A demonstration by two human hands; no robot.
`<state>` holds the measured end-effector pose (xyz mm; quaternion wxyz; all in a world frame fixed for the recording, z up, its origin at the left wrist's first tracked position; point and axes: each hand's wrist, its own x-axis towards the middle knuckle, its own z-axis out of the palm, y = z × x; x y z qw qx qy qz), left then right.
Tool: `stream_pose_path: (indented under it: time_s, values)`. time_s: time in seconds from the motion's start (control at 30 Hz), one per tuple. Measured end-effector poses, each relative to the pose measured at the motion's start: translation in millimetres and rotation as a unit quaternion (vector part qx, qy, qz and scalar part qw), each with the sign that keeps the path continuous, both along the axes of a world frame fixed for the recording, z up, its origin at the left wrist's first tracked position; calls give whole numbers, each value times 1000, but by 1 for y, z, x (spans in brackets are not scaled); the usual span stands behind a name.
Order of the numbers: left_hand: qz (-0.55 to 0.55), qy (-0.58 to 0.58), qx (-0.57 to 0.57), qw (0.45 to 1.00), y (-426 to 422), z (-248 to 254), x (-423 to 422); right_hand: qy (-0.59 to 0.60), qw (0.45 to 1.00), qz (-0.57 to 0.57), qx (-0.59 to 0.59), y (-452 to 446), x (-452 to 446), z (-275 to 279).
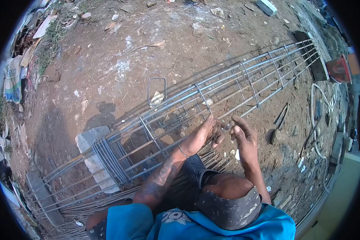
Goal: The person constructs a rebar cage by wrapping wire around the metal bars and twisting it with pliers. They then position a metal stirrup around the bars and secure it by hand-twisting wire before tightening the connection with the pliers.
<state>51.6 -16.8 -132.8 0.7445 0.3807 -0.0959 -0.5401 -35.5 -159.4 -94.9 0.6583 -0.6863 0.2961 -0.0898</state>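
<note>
A long rebar cage point(236, 75) of steel bars and square stirrups runs diagonally in front of me. My left hand point(204, 133) is at its near side, fingers bent inward beside the bars. Close by on the right, my right hand point(245, 138) has its thumb and fingers pinched together. Something thin and dark, perhaps wire, shows between the two hands, too small to be sure. Bunched stirrups point(113, 162) hang around the bars at the left end. One loose stirrup point(149, 91) lies on the ground beyond the cage.
A pale block point(93, 139) props up the cage's left part; a dark block point(319, 69) is under its far end. Pincers point(282, 114) lie on the dirt to the right. Beyond are a white hose point(313, 120) and a red bucket point(338, 69). Loose rods lie beneath me.
</note>
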Motion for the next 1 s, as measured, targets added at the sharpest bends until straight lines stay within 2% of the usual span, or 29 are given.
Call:
stream_pose_path:
  time_s: [0.07, 0.1, 0.13, 0.17, 0.2, 0.33, 0.43, 0.5, 0.63, 0.7, 0.73, 0.8, 0.83, 0.87, 0.9, 0.97, 1.0]
  values:
    - [-3, 8, -2, 1000, 2, -2, 0, -65, 989, 47, -122, 10, 9, 18]
    - [-2, 17, -4, 1000, 4, -2, 0, -64, 989, 48, -122, 5, 11, 22]
    - [-1, 17, -4, 1000, 6, 1, 1, -87, 934, 177, -299, -7, 13, 24]
    - [-14, 13, -3, 1000, 10, 6, 4, -106, 830, 296, -461, -16, 16, 25]
    - [-27, 11, -1, 1000, 12, 9, 5, -107, 850, 318, -407, -19, 20, 21]
    - [-39, -48, 6, 998, 20, -1, 7, -94, 855, 331, -388, -16, 32, 30]
    - [-35, 6, 17, 999, 24, 2, 13, -80, 842, 370, -384, -18, 36, 28]
    - [-40, 48, 76, 995, 26, 3, 15, -74, 846, 391, -353, -21, 36, 25]
    - [-18, 61, 66, 996, 29, 2, 17, -65, 848, 397, -345, -25, 34, 21]
    - [10, 35, 51, 998, 30, -2, 18, -70, 865, 276, -414, -12, 35, 23]
    - [9, 34, 52, 998, 30, -3, 19, -71, 865, 274, -414, -13, 34, 22]
    - [26, -28, 44, 998, 30, -5, 19, -65, 919, 188, -339, -16, 30, 14]
    - [23, -29, 44, 998, 30, -4, 20, -66, 920, 185, -339, -15, 25, 6]
    - [38, -30, 41, 998, 29, -3, 21, -39, 983, 113, -142, -13, 19, -5]
    - [53, -30, 37, 997, 29, -1, 21, -11, 997, 36, 63, -10, 16, -9]
    - [65, -13, 33, 997, 28, 4, 20, 16, 996, 39, 81, 0, 14, -9]
    - [81, 6, 28, 996, 28, 5, 20, 29, 989, 56, 131, 5, 14, -6]
